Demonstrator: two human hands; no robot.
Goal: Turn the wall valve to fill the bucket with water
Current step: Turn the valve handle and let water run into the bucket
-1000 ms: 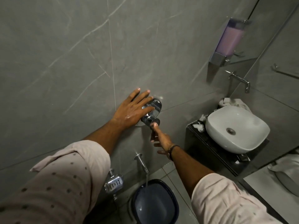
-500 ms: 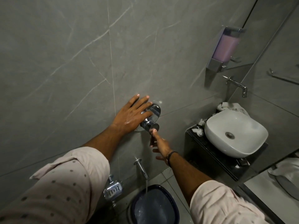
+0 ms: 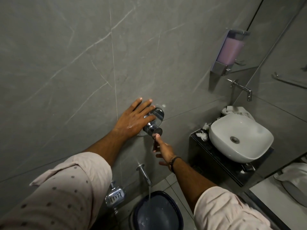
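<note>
The chrome wall valve [image 3: 153, 128] sticks out of the grey tiled wall at the centre. My left hand [image 3: 132, 120] lies flat and open on the wall beside it, fingers resting over the valve's round plate. From below, my right hand [image 3: 164, 148] reaches up, thumb and a finger pinched at the lower edge of the valve's knob while the other fingers spread. A chrome spout [image 3: 144, 173] lower on the wall pours a stream of water into the dark blue bucket [image 3: 180, 213] on the floor, which holds some water.
A chrome soap dish [image 3: 115, 195] hangs on the wall left of the bucket. To the right, a white basin [image 3: 240, 138] sits on a black counter [image 3: 214, 165] under a wall tap [image 3: 242, 87] and a soap dispenser [image 3: 230, 52]. Further right hangs a mirror.
The water stream from the spout has grown thicker. My hands stay at the valve; the view has shifted slightly downward.
</note>
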